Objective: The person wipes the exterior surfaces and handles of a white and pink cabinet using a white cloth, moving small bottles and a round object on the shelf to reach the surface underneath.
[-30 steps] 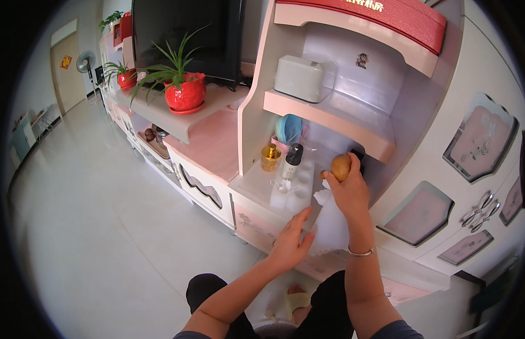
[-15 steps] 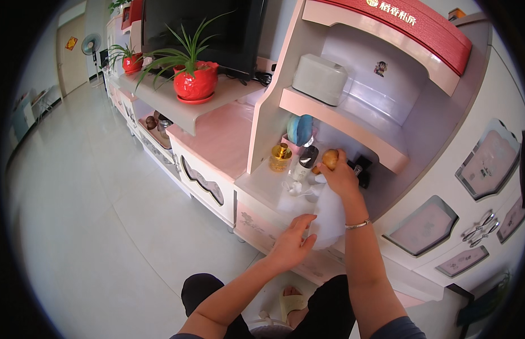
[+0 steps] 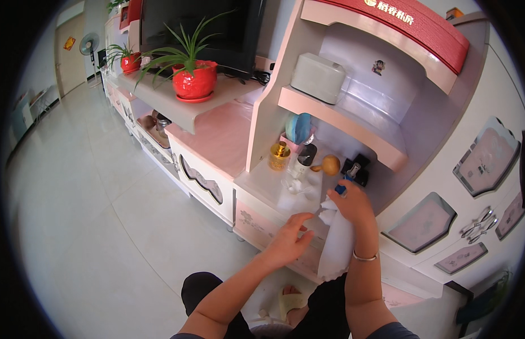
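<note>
My right hand is closed at the shelf's front, with a thin white cloth hanging from it. At its fingertips is a small blue object, partly hidden; I cannot tell whether the fingers grip it. Just behind stands a black item with a silver top. A yellow-brown gourd-shaped ornament lies left of these. My left hand hovers before the shelf edge, open, holding nothing. Further left are a black-capped bottle, a gold perfume-like bottle and crumpled clear plastic.
A blue round object stands in a pink holder at the back of the shelf. Above, a light grey box-like appliance sits on the upper shelf. A red potted plant stands on the cabinet to the left, before a television.
My right hand has left the gourd-shaped ornament and moved nearer and right, to the blue object. The white cloth has come along and hangs lower. My left hand has barely moved.
</note>
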Demonstrator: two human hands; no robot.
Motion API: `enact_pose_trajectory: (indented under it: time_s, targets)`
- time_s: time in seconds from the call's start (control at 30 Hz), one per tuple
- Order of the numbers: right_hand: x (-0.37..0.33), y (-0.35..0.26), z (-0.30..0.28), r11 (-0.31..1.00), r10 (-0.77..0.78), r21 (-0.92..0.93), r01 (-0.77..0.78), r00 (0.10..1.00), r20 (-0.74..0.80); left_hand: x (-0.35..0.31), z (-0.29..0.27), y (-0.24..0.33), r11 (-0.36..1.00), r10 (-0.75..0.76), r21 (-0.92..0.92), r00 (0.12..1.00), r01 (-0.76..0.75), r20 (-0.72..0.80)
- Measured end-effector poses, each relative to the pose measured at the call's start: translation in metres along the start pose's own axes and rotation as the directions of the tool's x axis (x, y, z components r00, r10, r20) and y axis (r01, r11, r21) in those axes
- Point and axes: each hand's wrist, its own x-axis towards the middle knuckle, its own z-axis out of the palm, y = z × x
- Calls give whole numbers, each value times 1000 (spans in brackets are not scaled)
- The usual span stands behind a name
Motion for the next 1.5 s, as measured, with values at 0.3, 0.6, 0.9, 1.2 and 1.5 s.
enact_pose_trajectory:
  time_s: [0.3, 0.6, 0.9, 1.2, 1.5]
  targets:
    - [-5, 31, 17, 971, 54, 237, -21, 990, -133, -2, 4, -4, 996, 18, 84, 989, -30, 146]
    - [-7, 5, -5, 957, 116, 257, -136, 989, 91, -3, -2, -4, 995, -80, 75, 988, 71, 132]
    - [-40, -13, 31, 981, -141, 168, 101, 959, 247, 20, -37, -37, 916, 300, 388, 820, -104, -487]
    - [-43, -24, 53, 979, -196, 29, 199, 977, -85, 31, -23, -55, 976, 141, 211, 898, -56, -416]
    - [-71, -31, 28, 936, -344, -32, 349, 896, -282, 10, -38, -10, 968, 151, 242, 926, -67, -347]
